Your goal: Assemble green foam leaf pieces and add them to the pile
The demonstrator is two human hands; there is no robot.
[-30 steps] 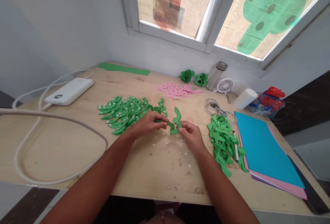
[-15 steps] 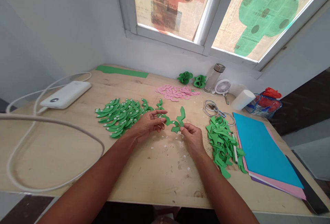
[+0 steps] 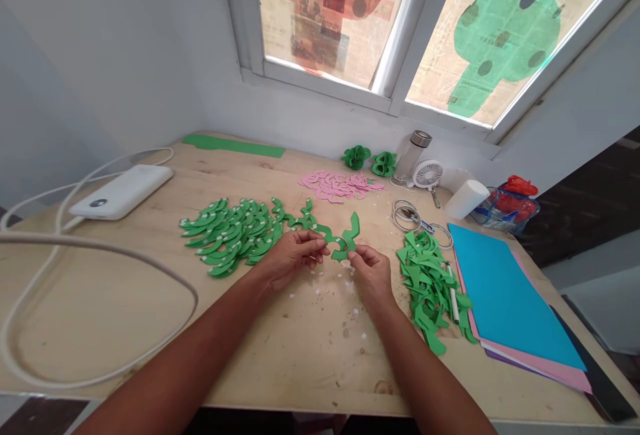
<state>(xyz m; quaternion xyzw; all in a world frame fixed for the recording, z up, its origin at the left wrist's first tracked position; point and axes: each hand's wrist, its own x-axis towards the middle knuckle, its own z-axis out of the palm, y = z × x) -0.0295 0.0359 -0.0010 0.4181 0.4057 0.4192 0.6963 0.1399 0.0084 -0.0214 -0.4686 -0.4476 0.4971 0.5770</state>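
My left hand (image 3: 294, 256) has its thumb and fingers closed on the end of a curved green paper strip. Between finger and thumb, my right hand (image 3: 371, 276) pinches a wavy green paper piece (image 3: 354, 227) that stands up above the table. The two green parts meet or overlap between my fingertips; whether they are joined I cannot tell. Left of my left hand lies a pile of green paper crescents (image 3: 235, 235) with small white tabs. More wavy green pieces (image 3: 300, 218) lie just behind that hand.
Green scraps (image 3: 427, 281) with a white pen (image 3: 453, 295) lie right, beside blue sheets (image 3: 510, 295). Pink cutouts (image 3: 340, 186), green paper balls (image 3: 356, 157), a bottle (image 3: 413, 155) and a fan (image 3: 427, 173) are behind. A power bank (image 3: 123, 191) and its cable are left.
My left fingers spread apart half a second ago and are now closed on the green strip again. My right hand has kept its pinch. The view has tilted slightly upward.
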